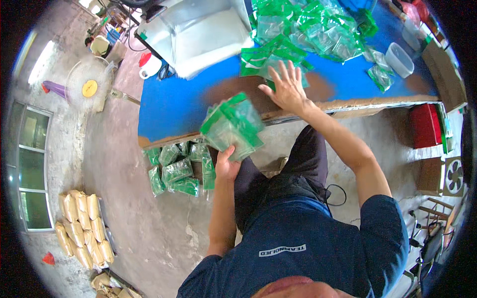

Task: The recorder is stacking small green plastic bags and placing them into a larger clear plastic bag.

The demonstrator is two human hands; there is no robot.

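Observation:
In my left hand (228,166) is a stack of clear plastic bags with green bands (233,124), held by its near edge just off the table's front edge. The stack is smeared by motion. My right hand (285,87) lies with fingers spread over some flat green-and-clear plastic bags (253,60) on the blue table (169,109). Its fingertips rest on or just above them; I cannot tell which. Behind that hand a large heap of similar green-and-clear bags (318,30) covers the far part of the table.
A clear plastic tub (399,59) stands at the table's right. Back left are a pile of clear sheets (211,42) and a red-and-white jug (149,65). Packed green bundles (178,170) sit below the table's left front. A fan (89,87) and brown sacks (82,226) are farther left.

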